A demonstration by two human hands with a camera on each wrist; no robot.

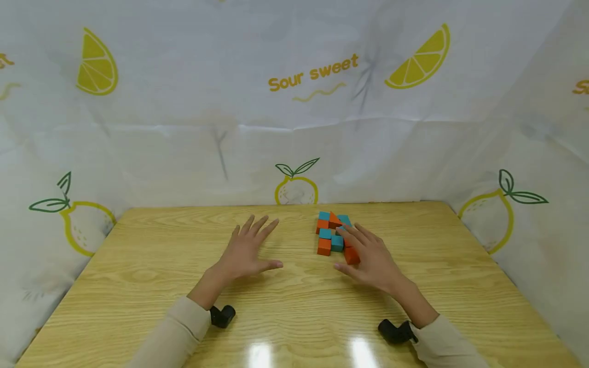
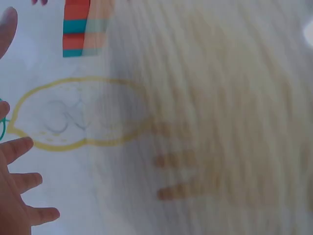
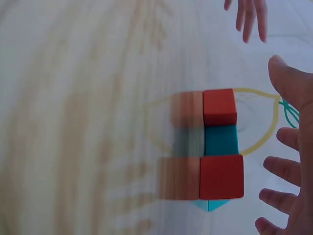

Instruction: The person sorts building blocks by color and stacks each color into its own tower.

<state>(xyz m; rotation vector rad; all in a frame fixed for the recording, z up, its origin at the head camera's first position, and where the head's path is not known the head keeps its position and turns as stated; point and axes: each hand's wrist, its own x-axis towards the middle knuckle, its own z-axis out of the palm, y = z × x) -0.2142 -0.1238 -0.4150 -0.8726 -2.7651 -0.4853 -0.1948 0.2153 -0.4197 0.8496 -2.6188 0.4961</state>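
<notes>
A cluster of orange-red and teal toy blocks [image 1: 324, 247] stands on the wooden table, right of centre in the head view. My right hand [image 1: 375, 258] hovers beside the cluster with fingers spread, and overlaps its right-hand blocks, so part of them is hidden. In the right wrist view a red cube [image 3: 221, 176], a teal block [image 3: 221, 140] and another red cube [image 3: 219, 106] line up near the fingers. Left of the cluster, my left hand [image 1: 244, 254] is held over the table, fingers spread, holding nothing. The left wrist view catches several red and teal blocks [image 2: 75, 27] at its top.
The wooden table [image 1: 152, 286] is glossy and mirrors the blocks and fingers. A white cloth [image 1: 198, 92] printed with lemons hangs along the table's back and sides. Black wrist-worn pieces stick out at the left cuff [image 1: 223, 317] and right cuff [image 1: 395, 332].
</notes>
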